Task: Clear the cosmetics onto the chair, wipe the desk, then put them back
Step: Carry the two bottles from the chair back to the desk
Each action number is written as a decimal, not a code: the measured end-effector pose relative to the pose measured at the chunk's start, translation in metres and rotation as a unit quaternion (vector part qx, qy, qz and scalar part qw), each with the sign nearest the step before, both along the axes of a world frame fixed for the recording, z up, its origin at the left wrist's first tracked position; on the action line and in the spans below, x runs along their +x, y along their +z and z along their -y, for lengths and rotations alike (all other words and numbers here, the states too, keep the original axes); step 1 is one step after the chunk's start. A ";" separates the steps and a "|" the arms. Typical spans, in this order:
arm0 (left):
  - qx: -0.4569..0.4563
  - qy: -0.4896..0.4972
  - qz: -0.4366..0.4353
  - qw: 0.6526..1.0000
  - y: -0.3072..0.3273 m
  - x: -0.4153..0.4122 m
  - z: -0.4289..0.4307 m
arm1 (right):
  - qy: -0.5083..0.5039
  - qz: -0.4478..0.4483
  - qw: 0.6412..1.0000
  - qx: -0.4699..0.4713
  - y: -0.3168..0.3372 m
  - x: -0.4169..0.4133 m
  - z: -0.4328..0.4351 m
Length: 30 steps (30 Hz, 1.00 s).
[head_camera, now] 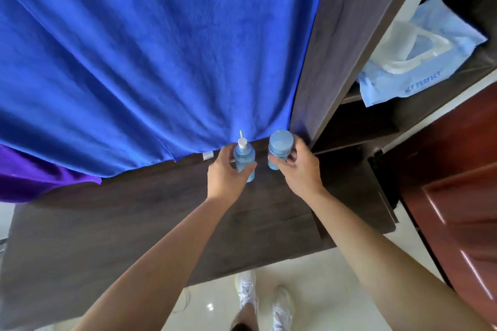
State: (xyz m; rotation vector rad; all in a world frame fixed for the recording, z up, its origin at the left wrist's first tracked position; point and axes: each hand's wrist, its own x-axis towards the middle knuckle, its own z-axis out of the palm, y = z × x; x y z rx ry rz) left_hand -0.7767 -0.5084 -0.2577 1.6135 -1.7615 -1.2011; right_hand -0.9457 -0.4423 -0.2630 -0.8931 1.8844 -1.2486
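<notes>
Hands at the far right corner of the desk [134, 236], one cosmetic container in each. The left hand [224, 170] curls its fingers and thumb round the body of a pale blue pump bottle [245, 161], whose white nozzle points up and away; the bottle's base appears to meet the desk top. The right hand [302, 168] wraps its fingers round the lower part of a wide-capped blue jar [280, 146]; whether the jar's base touches the wood cannot be told, since the fingers cover it. The two containers sit just beside each other without touching, right at the hem of a blue towel [161, 62] that hangs over the back edge, and near the dark upright side panel [344, 35]. No chair is in view, so this moment alone does not settle whether the pair is being lifted off or set back. Either way, the step is judged to go best with both containers upright, gripped low on the body rather than by pump or cap. They should travel straight up or down so that neither snags the towel hem or knocks the panel. A light blue bag [422, 62] lies on the shelf to the right, well apart.
</notes>
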 end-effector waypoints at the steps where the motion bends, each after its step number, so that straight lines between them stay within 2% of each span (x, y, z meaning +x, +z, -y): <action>1: 0.004 -0.007 0.002 1.000 -0.006 -0.004 0.007 | -0.008 -0.002 1.000 0.001 -0.005 -0.001 0.008; 8: 0.003 -0.021 -0.002 1.000 -0.021 -0.023 0.034 | -0.028 -0.043 0.999 0.018 -0.030 -0.008 0.031; 13: -0.009 -0.041 -0.014 0.999 -0.027 -0.025 0.039 | -0.030 -0.038 0.998 0.034 -0.039 -0.008 0.034; 17: -0.013 -0.079 0.015 0.997 -0.026 -0.020 0.037 | -0.022 -0.052 0.997 0.053 -0.031 -0.005 0.030; 20: -0.066 -0.103 0.062 0.991 -0.012 -0.005 0.027 | 0.002 -0.084 0.995 0.061 -0.013 0.000 0.013; 25: -0.233 -0.127 0.103 0.958 0.030 0.027 -0.005 | 0.049 -0.237 0.969 0.038 0.030 0.002 -0.038; 28: -0.287 -0.147 0.147 0.935 0.053 0.035 -0.022 | 0.058 -0.354 0.933 0.015 0.050 -0.002 -0.068; 30: -0.312 -0.165 0.162 0.922 0.064 0.035 -0.034 | 0.033 -0.401 0.916 0.011 0.056 -0.006 -0.091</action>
